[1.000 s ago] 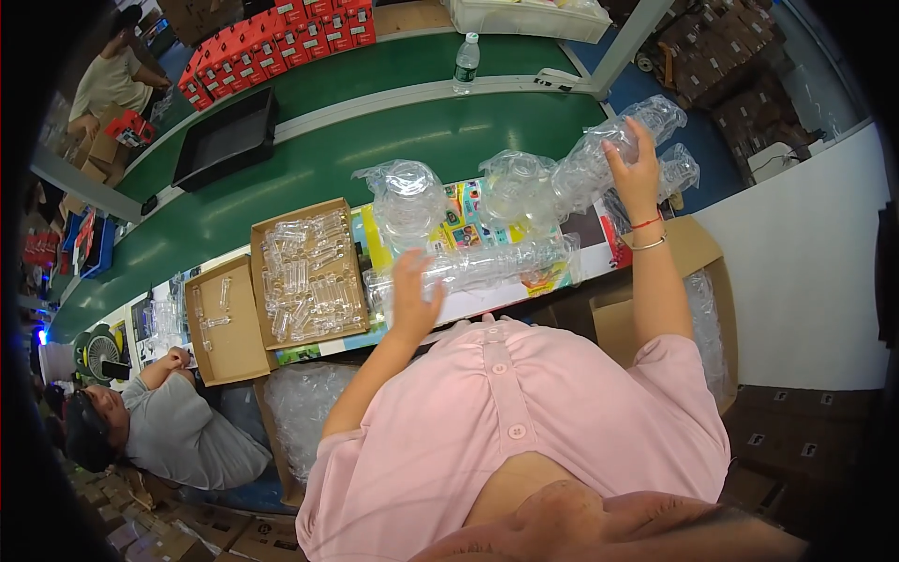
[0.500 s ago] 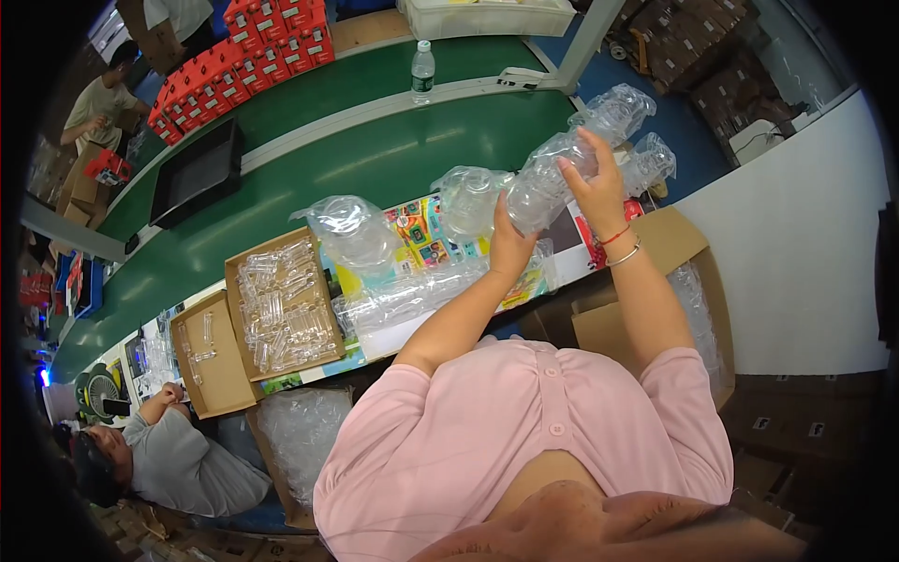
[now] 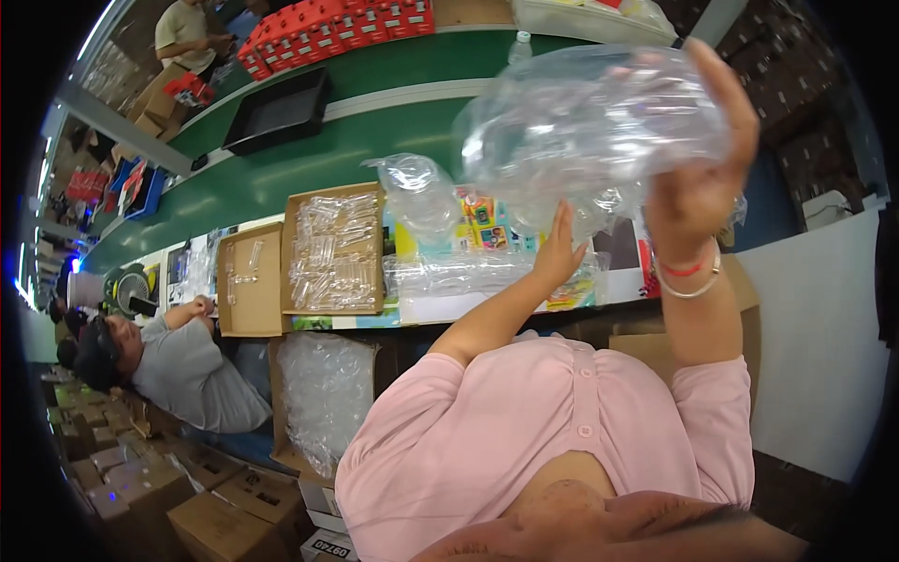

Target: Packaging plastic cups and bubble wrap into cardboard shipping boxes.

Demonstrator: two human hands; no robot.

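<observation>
Raised close to the camera is a stack of clear moulded plastic shells (image 3: 590, 122), slightly blurred. My right hand (image 3: 704, 178), with a red cord and a bangle at its wrist, grips the stack's right end. Below the stack, my left hand (image 3: 559, 255) is open, its fingers outstretched beside another clear plastic shell (image 3: 595, 214); whether it touches that shell I cannot tell. A further clear shell (image 3: 420, 199) rests on the bench to the left. Flat clear plastic wrapping (image 3: 468, 276) lies in front of it on colourful printed sheets (image 3: 487, 225).
A cardboard tray (image 3: 379, 244) holds many small clear tubes; a shallower tray (image 3: 225, 290) beside it holds several. A black tray (image 3: 281, 110) and red boxes (image 3: 337, 37) occupy the green bench. A person in grey (image 3: 201, 370) sits at left; another stands at far left.
My right hand has lifted the shell stack up and towards the camera. My left hand has come off it and sits lower. The view has shifted, moving the bench rightward.
</observation>
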